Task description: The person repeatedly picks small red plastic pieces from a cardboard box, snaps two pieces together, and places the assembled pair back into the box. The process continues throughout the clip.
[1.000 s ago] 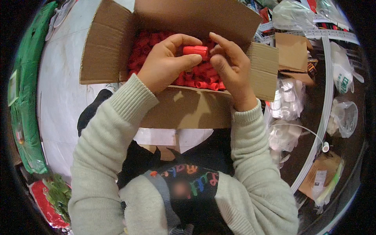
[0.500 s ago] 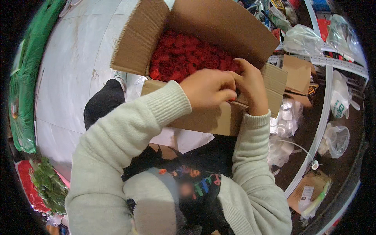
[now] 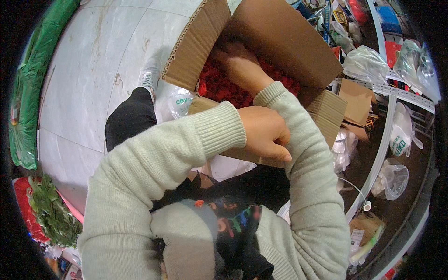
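An open cardboard box (image 3: 287, 35) with raised flaps holds many small red pieces (image 3: 219, 86), too crowded and blurred to name. My right hand (image 3: 241, 67) reaches down into the box among the red pieces; its fingers are smeared by motion and shadow. Over the box's near flap, my left hand (image 3: 266, 132) is closed, back upward, with the thumb toward my right forearm. Whatever its fingers may hold is hidden beneath the hand. My right forearm crosses the box's near right corner.
To the right stand metal shelves (image 3: 392, 112) with clear plastic bags (image 3: 366, 63) and a smaller cardboard box (image 3: 354, 100). A long green-wrapped bundle (image 3: 35, 93) lies at the far left. Green leafy stuff (image 3: 53, 214) sits at lower left. A white plastic bag (image 3: 175, 102) lies beside the box.
My hands were together over the near flap. My right hand has moved away into the red pieces, while my left hand has come slightly nearer to me. The view has shifted.
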The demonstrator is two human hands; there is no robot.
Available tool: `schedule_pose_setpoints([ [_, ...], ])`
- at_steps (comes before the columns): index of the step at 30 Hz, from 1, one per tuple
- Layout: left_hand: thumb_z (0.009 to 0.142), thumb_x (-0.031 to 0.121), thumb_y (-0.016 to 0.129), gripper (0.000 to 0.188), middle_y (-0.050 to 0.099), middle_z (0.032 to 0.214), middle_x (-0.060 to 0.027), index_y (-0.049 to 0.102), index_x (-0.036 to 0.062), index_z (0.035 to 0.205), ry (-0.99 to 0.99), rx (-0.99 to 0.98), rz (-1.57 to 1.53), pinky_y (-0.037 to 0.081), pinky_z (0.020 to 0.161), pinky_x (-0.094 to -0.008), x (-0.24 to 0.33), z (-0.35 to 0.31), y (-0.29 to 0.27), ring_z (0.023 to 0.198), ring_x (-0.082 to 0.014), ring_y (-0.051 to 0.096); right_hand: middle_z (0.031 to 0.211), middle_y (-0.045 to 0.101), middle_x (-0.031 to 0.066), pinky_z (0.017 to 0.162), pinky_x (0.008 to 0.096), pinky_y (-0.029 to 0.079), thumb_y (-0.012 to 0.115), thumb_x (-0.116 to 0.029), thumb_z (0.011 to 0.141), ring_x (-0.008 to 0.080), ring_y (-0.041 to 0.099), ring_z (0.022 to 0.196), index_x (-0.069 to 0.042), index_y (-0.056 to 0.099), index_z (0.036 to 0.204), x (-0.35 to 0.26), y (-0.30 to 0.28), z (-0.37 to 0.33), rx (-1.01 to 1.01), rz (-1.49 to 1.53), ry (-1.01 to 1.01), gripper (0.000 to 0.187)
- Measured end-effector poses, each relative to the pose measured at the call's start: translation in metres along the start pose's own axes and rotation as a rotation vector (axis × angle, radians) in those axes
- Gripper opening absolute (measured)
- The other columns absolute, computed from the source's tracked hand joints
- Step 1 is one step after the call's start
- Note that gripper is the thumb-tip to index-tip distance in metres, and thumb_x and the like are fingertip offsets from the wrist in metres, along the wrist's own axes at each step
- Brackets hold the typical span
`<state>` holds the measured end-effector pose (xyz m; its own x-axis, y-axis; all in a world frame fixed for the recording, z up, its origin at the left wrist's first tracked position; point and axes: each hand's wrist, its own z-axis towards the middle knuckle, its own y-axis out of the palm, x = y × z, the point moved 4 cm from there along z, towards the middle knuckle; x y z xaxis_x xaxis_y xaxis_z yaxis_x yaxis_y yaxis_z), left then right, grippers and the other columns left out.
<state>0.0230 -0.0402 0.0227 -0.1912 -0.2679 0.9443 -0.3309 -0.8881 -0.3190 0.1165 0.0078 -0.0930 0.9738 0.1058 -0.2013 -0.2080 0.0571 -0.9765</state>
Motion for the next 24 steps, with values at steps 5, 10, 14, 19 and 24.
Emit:
schedule_pose_setpoints([
  [5, 0.077, 0.041, 0.060, 0.036, 0.062, 0.070, -0.0159, 0.065, 0.0049, 0.073, -0.020, 0.006, 0.036, 0.047, 0.063, -0.0420, -0.002, -0.001, 0.000, 0.070, -0.0322, 0.062, 0.101, 0.062, 0.0108, 0.075, 0.0325, 0.049, 0.058, -0.010, 0.085, 0.0231, 0.061, 0.083, -0.006, 0.056, 0.111, 0.022, -0.035, -0.030, -0.094, 0.757, 0.565, 0.027],
  [10, 0.078, 0.039, 0.060, 0.035, 0.062, 0.071, -0.0163, 0.065, 0.0049, 0.075, -0.037, -0.003, 0.012, 0.047, 0.065, -0.0423, -0.005, 0.002, 0.003, 0.071, -0.0329, 0.061, 0.092, 0.060, 0.0028, 0.069, 0.0255, 0.049, 0.056, -0.019, 0.090, 0.0117, 0.059, 0.080, -0.006, 0.054, 0.109, 0.018, -0.064, -0.066, 0.063, 1.686, 0.745, 0.024],
  [14, 0.078, 0.039, 0.060, 0.034, 0.061, 0.069, -0.0163, 0.064, 0.0052, 0.073, -0.036, -0.017, 0.070, 0.047, 0.064, -0.0436, -0.007, 0.008, 0.005, 0.069, -0.0338, 0.061, 0.089, 0.060, 0.0020, 0.067, 0.0253, 0.048, 0.054, -0.020, 0.091, 0.0112, 0.058, 0.079, -0.005, 0.055, 0.106, 0.011, -0.081, -0.078, 0.096, 1.721, 0.813, 0.021],
  [19, 0.077, 0.038, 0.060, 0.033, 0.061, 0.067, -0.0155, 0.063, 0.0061, 0.071, 0.002, -0.011, 0.078, 0.046, 0.063, -0.0447, -0.011, 0.013, 0.015, 0.068, -0.0341, 0.060, 0.076, 0.062, 0.0065, 0.062, 0.0326, 0.050, 0.059, -0.022, 0.084, 0.0239, 0.061, 0.073, -0.004, 0.060, 0.084, 0.029, -0.098, -0.100, 0.027, 0.412, 0.799, 0.018],
  [24, 0.078, 0.038, 0.059, 0.035, 0.058, 0.065, -0.0175, 0.060, 0.0049, 0.067, 0.022, 0.024, 0.094, 0.044, 0.056, -0.0463, -0.013, 0.012, 0.017, 0.064, -0.0372, 0.058, 0.084, 0.059, 0.0143, 0.065, 0.0434, 0.049, 0.060, -0.023, 0.080, 0.0336, 0.059, 0.079, -0.006, 0.058, 0.081, 0.007, -0.112, -0.090, -0.101, -0.203, 0.572, 0.017],
])
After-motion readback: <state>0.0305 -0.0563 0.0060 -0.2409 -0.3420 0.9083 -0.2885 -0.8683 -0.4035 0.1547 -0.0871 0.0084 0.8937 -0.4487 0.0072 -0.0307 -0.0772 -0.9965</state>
